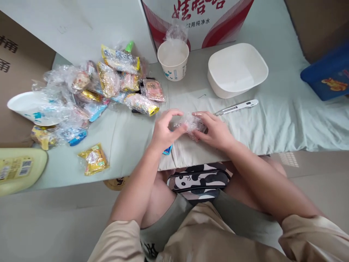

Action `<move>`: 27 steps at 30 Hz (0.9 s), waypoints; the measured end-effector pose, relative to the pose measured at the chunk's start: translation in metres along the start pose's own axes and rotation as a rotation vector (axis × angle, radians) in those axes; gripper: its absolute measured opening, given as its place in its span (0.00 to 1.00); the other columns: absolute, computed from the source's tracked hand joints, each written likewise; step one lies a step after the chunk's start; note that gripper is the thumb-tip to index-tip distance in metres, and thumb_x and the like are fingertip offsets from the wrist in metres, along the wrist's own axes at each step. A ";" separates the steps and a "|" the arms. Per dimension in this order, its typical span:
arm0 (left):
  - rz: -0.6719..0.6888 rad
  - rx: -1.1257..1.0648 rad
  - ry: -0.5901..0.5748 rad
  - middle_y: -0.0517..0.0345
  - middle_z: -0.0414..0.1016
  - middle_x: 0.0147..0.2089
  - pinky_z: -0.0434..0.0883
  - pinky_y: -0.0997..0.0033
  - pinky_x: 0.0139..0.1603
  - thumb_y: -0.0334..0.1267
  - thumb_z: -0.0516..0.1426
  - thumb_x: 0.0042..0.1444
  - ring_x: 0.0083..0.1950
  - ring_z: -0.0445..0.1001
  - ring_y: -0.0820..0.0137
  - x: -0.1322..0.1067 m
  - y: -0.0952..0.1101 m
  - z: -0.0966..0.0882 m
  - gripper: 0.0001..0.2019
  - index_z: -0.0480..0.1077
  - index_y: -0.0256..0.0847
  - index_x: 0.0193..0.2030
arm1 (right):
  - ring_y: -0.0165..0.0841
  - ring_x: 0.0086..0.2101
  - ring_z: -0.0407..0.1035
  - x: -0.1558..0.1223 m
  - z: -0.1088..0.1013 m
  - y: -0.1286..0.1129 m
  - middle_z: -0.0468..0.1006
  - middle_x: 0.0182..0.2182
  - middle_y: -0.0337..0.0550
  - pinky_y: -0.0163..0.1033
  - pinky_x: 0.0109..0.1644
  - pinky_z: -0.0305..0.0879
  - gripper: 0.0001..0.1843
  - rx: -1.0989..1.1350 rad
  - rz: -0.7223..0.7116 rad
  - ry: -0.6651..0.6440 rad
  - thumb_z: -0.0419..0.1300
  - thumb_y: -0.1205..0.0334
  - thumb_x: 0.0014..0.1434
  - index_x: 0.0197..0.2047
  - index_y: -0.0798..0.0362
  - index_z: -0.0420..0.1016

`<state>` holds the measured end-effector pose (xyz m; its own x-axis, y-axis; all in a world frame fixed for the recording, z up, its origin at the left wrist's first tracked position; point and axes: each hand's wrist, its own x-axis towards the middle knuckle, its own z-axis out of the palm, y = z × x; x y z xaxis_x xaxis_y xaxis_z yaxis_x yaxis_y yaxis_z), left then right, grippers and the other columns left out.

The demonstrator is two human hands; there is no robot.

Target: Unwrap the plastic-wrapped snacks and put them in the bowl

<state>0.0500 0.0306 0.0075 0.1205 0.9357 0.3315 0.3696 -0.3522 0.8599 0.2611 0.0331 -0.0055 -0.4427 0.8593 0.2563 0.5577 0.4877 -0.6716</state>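
A crumpled clear plastic wrap [191, 123] with something reddish under its lower edge lies at the table's front, between my hands. My left hand [167, 129] holds its left side, thumb pressed on the film and index finger curved above. On the other side, my right hand [215, 131] grips the wrap between thumb and fingers. What is inside cannot be made out clearly. A small blue packet [167, 149] shows partly beneath my left wrist. Just beyond my right hand lies a white utility knife [240, 106].
Wrapped snacks [109, 80] are piled at the left around a tipped paper cup [24, 105]. A yellow packet [94, 159] lies near the front edge. An upright paper cup [173, 60] holding plastic film and a white tub [237, 69] stand behind; a blue container [327, 74] is right.
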 end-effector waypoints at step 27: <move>-0.103 -0.061 0.361 0.56 0.78 0.40 0.74 0.64 0.53 0.49 0.57 0.64 0.47 0.78 0.67 0.003 -0.020 -0.036 0.11 0.70 0.45 0.38 | 0.47 0.54 0.70 -0.006 -0.014 0.008 0.75 0.50 0.50 0.58 0.57 0.65 0.09 -0.029 -0.001 0.344 0.52 0.72 0.57 0.37 0.47 0.66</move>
<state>0.0099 0.0400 0.0048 -0.2507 0.9033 0.3481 0.3063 -0.2670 0.9137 0.2779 0.0342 -0.0030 -0.1832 0.8579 0.4800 0.5791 0.4887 -0.6526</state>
